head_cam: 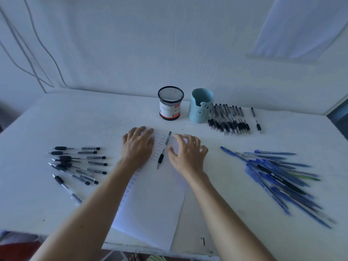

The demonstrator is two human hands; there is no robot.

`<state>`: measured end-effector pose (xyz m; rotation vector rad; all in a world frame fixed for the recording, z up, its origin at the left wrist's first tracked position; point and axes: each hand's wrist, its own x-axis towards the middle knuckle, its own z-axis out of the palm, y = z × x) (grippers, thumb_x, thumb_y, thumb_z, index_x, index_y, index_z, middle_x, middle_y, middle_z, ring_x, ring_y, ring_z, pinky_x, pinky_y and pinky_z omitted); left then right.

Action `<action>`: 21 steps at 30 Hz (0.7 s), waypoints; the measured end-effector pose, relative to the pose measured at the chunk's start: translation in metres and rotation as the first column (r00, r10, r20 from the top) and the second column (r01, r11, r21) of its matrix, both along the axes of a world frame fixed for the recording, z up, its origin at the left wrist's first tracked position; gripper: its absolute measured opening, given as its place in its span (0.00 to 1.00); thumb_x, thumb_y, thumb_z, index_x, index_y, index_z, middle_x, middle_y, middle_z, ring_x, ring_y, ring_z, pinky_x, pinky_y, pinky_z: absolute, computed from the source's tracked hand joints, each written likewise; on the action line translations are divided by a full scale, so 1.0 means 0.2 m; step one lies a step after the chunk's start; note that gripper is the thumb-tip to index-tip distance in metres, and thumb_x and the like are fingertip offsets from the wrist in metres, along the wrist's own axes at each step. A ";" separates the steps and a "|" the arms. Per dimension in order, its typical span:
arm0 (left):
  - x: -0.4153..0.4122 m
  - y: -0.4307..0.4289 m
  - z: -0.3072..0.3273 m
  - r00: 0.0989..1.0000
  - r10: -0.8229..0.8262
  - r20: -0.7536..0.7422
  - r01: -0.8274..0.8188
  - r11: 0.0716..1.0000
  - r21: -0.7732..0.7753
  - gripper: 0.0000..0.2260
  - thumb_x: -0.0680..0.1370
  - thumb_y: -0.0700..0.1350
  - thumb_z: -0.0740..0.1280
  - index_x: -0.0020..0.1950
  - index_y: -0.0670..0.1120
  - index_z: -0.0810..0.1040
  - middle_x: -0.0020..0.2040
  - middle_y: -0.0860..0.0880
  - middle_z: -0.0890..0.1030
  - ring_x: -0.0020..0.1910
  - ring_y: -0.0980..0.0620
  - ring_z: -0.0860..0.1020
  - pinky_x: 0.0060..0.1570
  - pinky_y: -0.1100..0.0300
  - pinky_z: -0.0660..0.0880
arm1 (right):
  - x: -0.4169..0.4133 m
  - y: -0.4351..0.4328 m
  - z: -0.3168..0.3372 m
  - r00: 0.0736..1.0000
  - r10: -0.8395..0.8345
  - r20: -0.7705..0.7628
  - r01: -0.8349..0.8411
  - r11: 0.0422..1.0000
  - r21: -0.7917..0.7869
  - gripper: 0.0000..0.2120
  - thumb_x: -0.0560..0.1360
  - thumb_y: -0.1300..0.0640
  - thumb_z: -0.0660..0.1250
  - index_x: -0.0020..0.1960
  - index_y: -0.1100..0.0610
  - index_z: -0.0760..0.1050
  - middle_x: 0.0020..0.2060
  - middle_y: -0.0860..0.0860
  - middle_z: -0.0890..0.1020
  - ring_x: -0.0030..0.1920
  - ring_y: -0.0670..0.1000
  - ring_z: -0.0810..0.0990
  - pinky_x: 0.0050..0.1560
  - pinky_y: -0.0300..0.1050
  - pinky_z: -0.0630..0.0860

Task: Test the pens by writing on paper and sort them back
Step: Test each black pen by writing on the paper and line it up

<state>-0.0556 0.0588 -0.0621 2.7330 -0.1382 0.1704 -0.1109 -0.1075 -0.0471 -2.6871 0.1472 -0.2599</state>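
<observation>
Between tests, I judge: the left hand (137, 146) lies flat, fingers straight, pinning the paper (150, 204). The right hand (186, 155) hovers loosely curled, holding nothing. The pen (160, 158), clear-barrelled with a black grip, lies between them on the paper. The next move calls for a pinch on its grip.

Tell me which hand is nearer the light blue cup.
Right. The right hand is just in front of the light blue cup; the left hand rests on the paper, farther left.
</observation>
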 end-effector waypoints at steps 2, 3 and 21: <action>0.00 0.00 0.00 1.000 0.006 0.005 -0.006 1.000 -0.007 0.19 0.83 0.52 0.58 0.74 0.55 0.71 0.74 0.50 0.69 0.75 0.47 0.61 0.72 0.50 0.54 | 0.01 0.05 0.01 0.996 0.093 -0.004 -0.093 0.994 -0.060 0.18 0.78 0.46 0.61 0.68 0.40 0.72 0.63 0.48 0.74 0.63 0.56 0.69 0.56 0.54 0.61; 0.00 0.00 0.00 1.000 0.009 0.009 -0.009 1.000 -0.009 0.19 0.83 0.52 0.58 0.73 0.55 0.72 0.74 0.50 0.70 0.75 0.47 0.61 0.72 0.50 0.54 | 0.02 0.06 0.01 0.992 0.120 -0.029 -0.121 0.990 -0.076 0.17 0.79 0.47 0.61 0.68 0.39 0.72 0.63 0.48 0.73 0.62 0.56 0.69 0.55 0.53 0.61; -0.01 -0.01 0.00 0.999 0.021 0.024 -0.022 1.000 0.012 0.18 0.82 0.53 0.59 0.72 0.55 0.73 0.73 0.51 0.71 0.74 0.47 0.63 0.72 0.50 0.56 | 0.10 -0.21 0.11 0.980 -0.192 0.059 0.149 0.892 0.427 0.13 0.72 0.64 0.68 0.57 0.57 0.76 0.52 0.52 0.85 0.51 0.57 0.82 0.49 0.45 0.74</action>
